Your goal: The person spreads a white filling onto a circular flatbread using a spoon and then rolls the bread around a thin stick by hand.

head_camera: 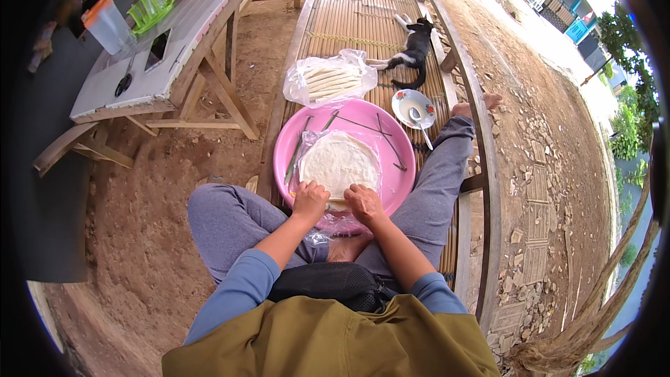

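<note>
A round, flat, pale wrapper stack [340,162] lies on clear plastic inside a pink plastic basin [403,154] in front of me. My left hand [311,200] curls its fingers on the near left edge of the stack. At the near right edge, my right hand [363,202] has its fingers bent down and gripping the same edge. Thin green strips [299,149] lie around the stack in the basin. Beyond the basin, pale rolls [332,81] rest in a clear plastic bag. To their right a floral bowl [400,102] holds a metal spoon [419,119] and some pale matter.
A black and white cat [416,52] lies on the bamboo bench [350,10] beyond the bowl. A wooden rail [479,115] runs along the right. On the table [162,70] at left are scissors [124,84], a phone [157,50], a pitcher [109,26] and a green rack [150,10].
</note>
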The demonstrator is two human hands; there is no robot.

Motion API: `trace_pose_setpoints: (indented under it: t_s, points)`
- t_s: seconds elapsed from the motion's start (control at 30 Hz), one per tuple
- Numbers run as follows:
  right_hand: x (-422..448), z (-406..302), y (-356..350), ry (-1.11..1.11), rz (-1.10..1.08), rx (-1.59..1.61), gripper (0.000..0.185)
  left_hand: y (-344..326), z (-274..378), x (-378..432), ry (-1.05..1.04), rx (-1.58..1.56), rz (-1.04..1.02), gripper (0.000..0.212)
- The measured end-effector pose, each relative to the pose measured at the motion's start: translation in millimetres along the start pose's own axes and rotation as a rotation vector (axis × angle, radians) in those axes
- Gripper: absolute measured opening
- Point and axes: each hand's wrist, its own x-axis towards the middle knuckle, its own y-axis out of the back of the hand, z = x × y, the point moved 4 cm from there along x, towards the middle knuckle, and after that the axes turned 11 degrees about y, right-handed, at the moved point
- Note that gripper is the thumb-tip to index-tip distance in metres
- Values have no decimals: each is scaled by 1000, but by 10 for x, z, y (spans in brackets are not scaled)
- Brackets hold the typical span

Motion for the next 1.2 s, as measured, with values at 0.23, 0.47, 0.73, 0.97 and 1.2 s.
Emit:
trace_pose_setpoints:
  t_s: [0.23, 0.47, 0.73, 0.97, 1.2]
  points:
    - [-8, 0, 11, -15, 16, 0, 8, 8, 7, 9, 26, -7, 39, 12]
    - [-67, 2, -7, 6, 7, 4, 12, 18, -3, 24, 84, -31, 32, 12]
    - [-261, -169, 50, -144, -162, -47, 38, 53, -26, 26, 137, -8, 57, 14]
    - [-286, -87, -11, -233, -261, 5, 48, 71, -12, 5, 97, -14, 64, 10]
    - [-260, -61, -24, -266, -286, 45, 51, 16, 200, -146, -108, -103, -21, 17]
